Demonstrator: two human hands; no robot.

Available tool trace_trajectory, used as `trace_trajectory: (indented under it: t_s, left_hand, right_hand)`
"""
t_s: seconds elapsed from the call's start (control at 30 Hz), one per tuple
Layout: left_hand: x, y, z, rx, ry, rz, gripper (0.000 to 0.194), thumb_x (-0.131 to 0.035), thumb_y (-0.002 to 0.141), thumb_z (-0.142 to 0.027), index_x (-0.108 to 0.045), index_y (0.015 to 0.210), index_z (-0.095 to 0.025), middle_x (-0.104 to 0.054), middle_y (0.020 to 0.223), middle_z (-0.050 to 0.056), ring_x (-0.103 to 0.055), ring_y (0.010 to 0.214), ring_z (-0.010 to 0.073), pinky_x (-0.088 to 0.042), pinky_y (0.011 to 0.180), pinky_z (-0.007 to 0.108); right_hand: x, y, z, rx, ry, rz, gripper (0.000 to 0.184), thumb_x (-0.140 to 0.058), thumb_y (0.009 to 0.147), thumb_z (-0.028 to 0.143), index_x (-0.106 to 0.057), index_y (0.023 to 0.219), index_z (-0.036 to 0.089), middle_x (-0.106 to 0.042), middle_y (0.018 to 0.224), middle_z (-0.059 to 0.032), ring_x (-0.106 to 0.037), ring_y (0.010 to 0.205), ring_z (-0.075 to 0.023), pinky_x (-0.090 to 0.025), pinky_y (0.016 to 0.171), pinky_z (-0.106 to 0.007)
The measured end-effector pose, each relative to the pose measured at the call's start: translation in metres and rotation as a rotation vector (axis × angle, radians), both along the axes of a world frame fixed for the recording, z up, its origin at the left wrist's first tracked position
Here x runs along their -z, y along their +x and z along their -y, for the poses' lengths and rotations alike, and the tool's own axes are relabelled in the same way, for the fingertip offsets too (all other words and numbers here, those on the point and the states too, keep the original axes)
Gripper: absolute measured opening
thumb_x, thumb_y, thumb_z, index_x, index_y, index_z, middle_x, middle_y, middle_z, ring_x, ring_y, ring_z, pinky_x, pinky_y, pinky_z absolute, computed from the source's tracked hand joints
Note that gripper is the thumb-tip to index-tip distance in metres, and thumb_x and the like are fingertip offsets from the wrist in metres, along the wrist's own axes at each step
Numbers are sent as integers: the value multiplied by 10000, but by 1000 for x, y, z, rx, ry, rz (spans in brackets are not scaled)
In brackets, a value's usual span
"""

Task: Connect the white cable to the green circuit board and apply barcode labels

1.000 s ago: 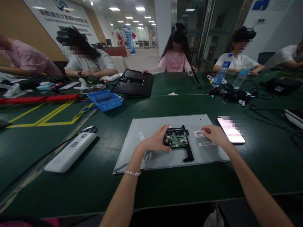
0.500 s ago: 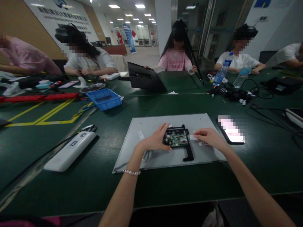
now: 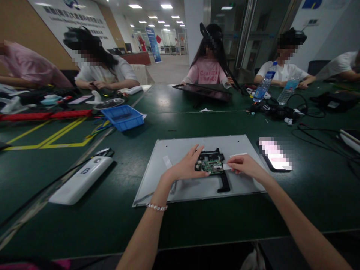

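Observation:
A pale flat panel (image 3: 180,191) lies on the dark green table in front of me. On top of it rests a green circuit board (image 3: 209,166) in a black plastic frame (image 3: 224,183). My left hand (image 3: 184,165) spans the board's left side, thumb at the lower edge and fingers at the upper, steadying it against the panel. At the board's right edge, my right hand (image 3: 243,166) pinches a small white strip (image 3: 226,167) between thumb and fingertips. Whether the strip is tape or a flat cable I cannot tell. The right hand partly covers the labels on the panel.
A lit phone (image 3: 275,155) lies right of the panel. To the left are a white power bank (image 3: 83,180) with a cable and a blue tray (image 3: 123,119). Opposite, a person holds a black panel (image 3: 206,92). Water bottles (image 3: 264,82) and tangled cables stand at the back right.
My right hand has moved left from the labels to the board's edge with the white strip. My left hand has stayed at the board. The person opposite has shifted the black panel to the right.

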State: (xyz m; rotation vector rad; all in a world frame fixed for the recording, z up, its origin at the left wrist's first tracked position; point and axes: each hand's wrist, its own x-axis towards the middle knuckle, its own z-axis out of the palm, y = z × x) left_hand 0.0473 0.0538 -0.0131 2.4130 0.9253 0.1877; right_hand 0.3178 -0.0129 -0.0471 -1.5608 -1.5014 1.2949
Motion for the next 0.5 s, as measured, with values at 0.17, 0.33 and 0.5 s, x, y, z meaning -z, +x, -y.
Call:
trace_trajectory:
  t_s: [0.17,0.33,0.5]
  left_hand:
    - [-6,23,14,39,146,76,753,-546,807,-525,-204,1426,-267,-99,1528,72,-102,1394,288,-176,1122,461]
    - [-8,49,34,187,280,131,430,-518,866,-353,-450,1281,-267,-374,1409,61,-212,1366,244,-204,1112,459]
    - [-5,58,41,236,337,121,293,-509,863,-263,-545,1151,-224,-499,1272,69,-326,1299,230,-261,1084,438]
  right_hand:
    - [2,-3,0,-5,46,1,141,-577,782,257,-676,858,190,-660,738,-36,-565,591,-107,-466,522,-217]
    - [8,-4,0,-2,97,39,166,-567,767,269,-659,873,181,-661,715,-19,-590,589,-127,-430,458,-213]
    - [11,-6,0,-26,203,28,158,-562,735,203,-656,858,176,-683,754,-16,-620,618,-127,-491,600,-253]
